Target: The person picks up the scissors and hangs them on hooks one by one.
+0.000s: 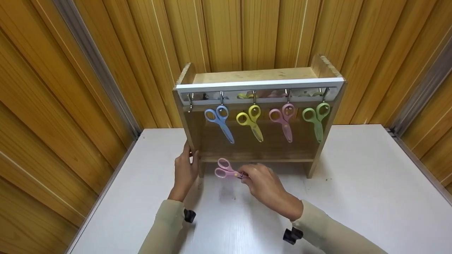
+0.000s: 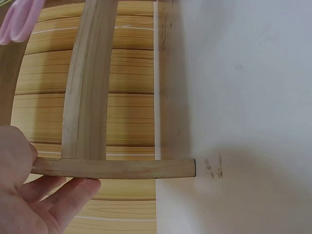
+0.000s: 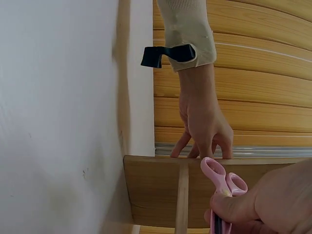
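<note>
My right hand (image 1: 265, 181) pinches pink scissors (image 1: 226, 170) by the blade end, in front of the rack's lower shelf, with the two handle loops pointing left. In the right wrist view the pink scissors (image 3: 218, 180) show their loops upward, thumb across the blades. My left hand (image 1: 185, 171) grips the left side panel of a wooden rack (image 1: 257, 157), thumb on one face and fingers on the other, as the left wrist view shows at the panel (image 2: 122, 168). On the rack's hooks hang blue scissors (image 1: 220, 121), yellow scissors (image 1: 252, 121), pink scissors (image 1: 285, 121) and green scissors (image 1: 317, 120).
The leftmost hook (image 1: 190, 104) on the rack's white-edged rail (image 1: 261, 83) bears nothing. The rack stands on a white table (image 1: 226, 222). Wood-patterned walls (image 1: 226, 35) enclose the back and sides, with metal strips (image 1: 102, 67) at the corners.
</note>
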Available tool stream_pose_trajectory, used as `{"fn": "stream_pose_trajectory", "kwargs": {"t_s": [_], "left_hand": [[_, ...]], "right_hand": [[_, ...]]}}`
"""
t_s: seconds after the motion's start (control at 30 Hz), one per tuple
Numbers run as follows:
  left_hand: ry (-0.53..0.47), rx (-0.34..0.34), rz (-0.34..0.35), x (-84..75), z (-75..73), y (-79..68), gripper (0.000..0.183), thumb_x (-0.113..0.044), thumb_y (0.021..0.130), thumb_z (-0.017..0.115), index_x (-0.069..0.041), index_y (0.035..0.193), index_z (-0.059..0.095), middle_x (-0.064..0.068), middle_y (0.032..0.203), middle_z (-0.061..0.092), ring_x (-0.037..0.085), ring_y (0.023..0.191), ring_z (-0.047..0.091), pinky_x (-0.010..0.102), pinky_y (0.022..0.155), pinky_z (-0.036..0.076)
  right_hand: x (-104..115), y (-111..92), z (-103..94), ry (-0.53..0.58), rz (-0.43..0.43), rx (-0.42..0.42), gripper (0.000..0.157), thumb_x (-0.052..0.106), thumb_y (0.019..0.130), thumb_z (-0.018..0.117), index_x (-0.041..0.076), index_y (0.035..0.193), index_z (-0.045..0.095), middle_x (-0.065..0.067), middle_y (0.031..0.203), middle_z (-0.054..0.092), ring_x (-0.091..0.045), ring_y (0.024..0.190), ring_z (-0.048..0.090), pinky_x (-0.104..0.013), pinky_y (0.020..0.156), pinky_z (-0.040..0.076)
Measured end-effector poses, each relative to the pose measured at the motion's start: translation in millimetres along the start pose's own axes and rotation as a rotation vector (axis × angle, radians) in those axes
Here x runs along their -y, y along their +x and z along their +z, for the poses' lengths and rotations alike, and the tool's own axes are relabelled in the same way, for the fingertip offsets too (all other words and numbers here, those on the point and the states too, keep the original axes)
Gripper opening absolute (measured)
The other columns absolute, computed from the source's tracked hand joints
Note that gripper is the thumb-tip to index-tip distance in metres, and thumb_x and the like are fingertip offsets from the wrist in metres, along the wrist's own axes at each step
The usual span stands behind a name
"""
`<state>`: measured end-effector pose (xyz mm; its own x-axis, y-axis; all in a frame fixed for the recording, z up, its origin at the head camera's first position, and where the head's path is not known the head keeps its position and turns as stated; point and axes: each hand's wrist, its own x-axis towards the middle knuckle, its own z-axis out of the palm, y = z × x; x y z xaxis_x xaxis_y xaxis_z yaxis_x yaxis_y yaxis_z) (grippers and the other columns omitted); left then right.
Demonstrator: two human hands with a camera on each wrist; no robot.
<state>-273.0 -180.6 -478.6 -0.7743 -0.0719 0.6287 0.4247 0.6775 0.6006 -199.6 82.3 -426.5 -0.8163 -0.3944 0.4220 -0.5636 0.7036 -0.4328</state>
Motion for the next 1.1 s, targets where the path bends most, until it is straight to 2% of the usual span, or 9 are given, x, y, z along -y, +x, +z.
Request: {"fn": "stream_pose_trajectory", "kwargs": {"t_s": [0.23,0.57,0.73,0.9,1.1], "left_hand": [[0.004,-0.018,0.025,1.6,-1.7,0.3,0.05,-0.005,0.103,0.059,-0.001,0.151,0.044,0.023,0.126,0.069,0.038,0.101,0.072,0.047,0.075,0.063],[-0.007,-0.038,0.052,3.2,-3.0,1.3,0.05,-0.007,0.103,0.06,-0.001,0.15,0.044,0.021,0.123,0.071,0.036,0.098,0.073,0.049,0.078,0.063],[0.018,-0.037,0.055,3.0,0.2,0.6,0.044,-0.007,0.104,0.06,-0.002,0.146,0.047,0.021,0.12,0.072,0.035,0.098,0.073,0.047,0.083,0.062],[0.04,-0.028,0.026,2.1,2.1,0.8,0.036,-0.007,0.103,0.061,-0.006,0.138,0.051,0.019,0.115,0.073,0.035,0.097,0.073,0.049,0.085,0.061],[0.028,-0.019,0.011,1.2,1.8,-0.1,0.043,-0.005,0.103,0.061,-0.004,0.144,0.048,0.02,0.118,0.072,0.036,0.099,0.073,0.049,0.084,0.061]], "right_hand": [[12,17,-13.6,-0.009,-0.114,-0.107,0.013,0.008,0.086,0.083,0.014,0.097,0.077,0.006,0.088,0.074,-0.014,0.074,0.057,-0.029,0.064,0.052],[38,45,-31.5,0.097,-0.132,-0.177,0.013,0.009,0.088,0.081,0.013,0.099,0.076,0.003,0.087,0.072,-0.013,0.077,0.056,-0.028,0.065,0.052],[46,55,-32.5,0.17,-0.126,-0.19,0.014,0.007,0.087,0.082,0.011,0.099,0.076,0.002,0.086,0.071,-0.013,0.078,0.057,-0.029,0.066,0.053],[53,65,-29.1,0.226,-0.15,-0.214,0.014,0.007,0.087,0.082,0.009,0.1,0.076,0.0,0.087,0.072,-0.013,0.079,0.059,-0.027,0.068,0.055],[59,80,-24.2,0.341,-0.195,-0.239,0.014,0.003,0.088,0.08,0.006,0.1,0.075,-0.002,0.086,0.071,-0.012,0.075,0.062,-0.03,0.065,0.058]]}}
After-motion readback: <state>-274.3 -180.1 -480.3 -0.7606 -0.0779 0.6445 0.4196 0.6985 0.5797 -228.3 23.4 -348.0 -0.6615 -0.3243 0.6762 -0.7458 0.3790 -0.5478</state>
